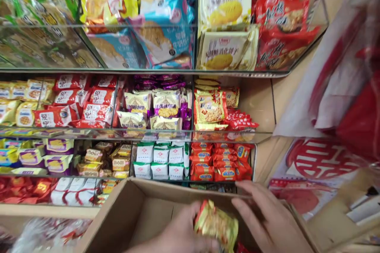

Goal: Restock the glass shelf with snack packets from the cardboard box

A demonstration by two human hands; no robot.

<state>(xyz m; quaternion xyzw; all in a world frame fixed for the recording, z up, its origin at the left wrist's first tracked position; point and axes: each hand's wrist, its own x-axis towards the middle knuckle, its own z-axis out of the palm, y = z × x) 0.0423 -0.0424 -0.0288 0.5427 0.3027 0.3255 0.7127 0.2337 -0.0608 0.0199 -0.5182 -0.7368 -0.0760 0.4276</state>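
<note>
1. Well left of the fingers, a blurred heap of clear plastic wrapping [49, 237] shows bits of red.
2. Beneath the fingers, an open cardboard box [114, 217] spreads to either side of both hands.
3. Up and to the left of the fingers, white-and-green packets [160, 162] stand in rows on a shelf.
4. The left hand [176, 229], slightly blurred, has its fingers closed around a shiny gold packet.
5. That gold packet [218, 225], edged in red, is over the box, between the two hands.
6. The right hand [267, 217] has its fingers spread and open, just beside the packet, apparently not touching it.
7. Right of those fingers and higher, a red-and-white sheet [323, 158] bears a large bold symbol.
</note>
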